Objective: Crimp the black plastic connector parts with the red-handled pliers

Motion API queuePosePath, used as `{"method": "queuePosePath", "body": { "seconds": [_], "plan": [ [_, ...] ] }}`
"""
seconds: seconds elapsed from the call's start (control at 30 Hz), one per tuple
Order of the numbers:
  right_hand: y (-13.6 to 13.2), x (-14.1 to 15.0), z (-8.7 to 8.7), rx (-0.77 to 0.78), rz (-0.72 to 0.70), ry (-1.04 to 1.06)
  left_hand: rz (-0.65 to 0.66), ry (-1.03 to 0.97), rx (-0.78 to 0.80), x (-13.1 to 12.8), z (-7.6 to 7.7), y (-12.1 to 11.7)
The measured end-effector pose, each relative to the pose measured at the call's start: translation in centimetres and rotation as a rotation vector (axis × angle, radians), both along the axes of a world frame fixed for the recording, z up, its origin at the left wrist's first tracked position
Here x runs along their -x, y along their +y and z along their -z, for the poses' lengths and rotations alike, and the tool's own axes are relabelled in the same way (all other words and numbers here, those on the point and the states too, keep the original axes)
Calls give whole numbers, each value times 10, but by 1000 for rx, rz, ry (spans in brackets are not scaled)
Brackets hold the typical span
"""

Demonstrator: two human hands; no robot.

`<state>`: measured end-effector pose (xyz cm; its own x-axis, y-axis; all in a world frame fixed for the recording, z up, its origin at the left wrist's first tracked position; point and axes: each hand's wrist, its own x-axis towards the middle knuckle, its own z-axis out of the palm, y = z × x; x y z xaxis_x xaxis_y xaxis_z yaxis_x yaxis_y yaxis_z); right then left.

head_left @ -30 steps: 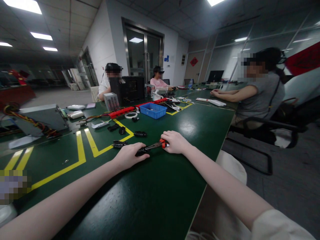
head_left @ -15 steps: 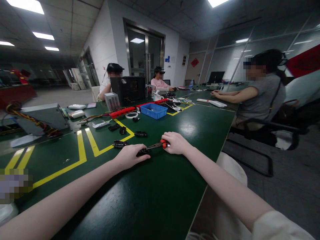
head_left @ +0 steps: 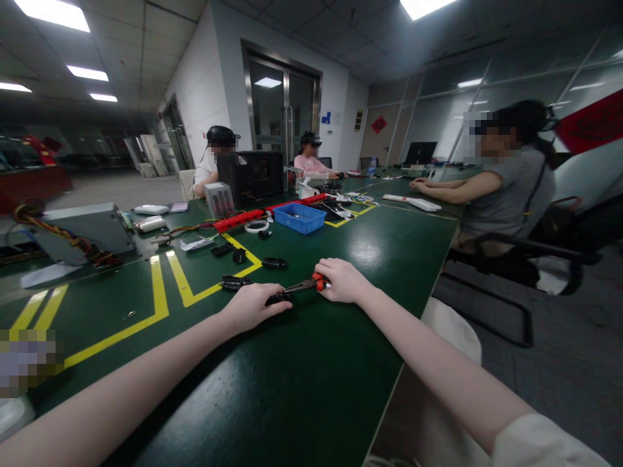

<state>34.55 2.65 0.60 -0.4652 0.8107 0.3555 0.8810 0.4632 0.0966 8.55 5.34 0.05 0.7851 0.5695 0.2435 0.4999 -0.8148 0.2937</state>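
Observation:
My left hand [head_left: 253,305] is closed around a small black plastic part [head_left: 278,298] on the green table; the palm and fingers hide much of it. In my right hand [head_left: 343,280] are long-nose pliers [head_left: 307,285] with red handles, the fingers wrapped round them. Their tapered jaws point left and meet the black part near my left fingertips; whether they grip anything there is too small to tell. Just beyond my left hand lies a black plastic piece [head_left: 235,283], and a similar black piece [head_left: 274,263] rests farther back.
A blue bin [head_left: 300,220] stands beyond my hands, beside a red power strip [head_left: 241,219] and a white ring [head_left: 257,226]. Yellow tape [head_left: 202,295] marks the green table [head_left: 272,389]. A metal box with wires [head_left: 87,230] sits at left. Several people sit around the table.
The view has shifted very slightly. Both hands keep their places, with the pliers still against the black part.

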Motion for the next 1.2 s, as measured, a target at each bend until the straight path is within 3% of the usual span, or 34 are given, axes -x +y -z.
{"method": "queuePosePath", "body": {
  "seconds": [0.23,0.93,1.2],
  "plan": [
    [1,-1,0,23,-23,14,-20,-35,-28,-1,7,5],
    [5,-4,3,-112,-104,74,13,-18,-28,0,5,2],
    [3,-3,3,-92,-119,62,16,-8,-1,0,2,0]
  ]
}}
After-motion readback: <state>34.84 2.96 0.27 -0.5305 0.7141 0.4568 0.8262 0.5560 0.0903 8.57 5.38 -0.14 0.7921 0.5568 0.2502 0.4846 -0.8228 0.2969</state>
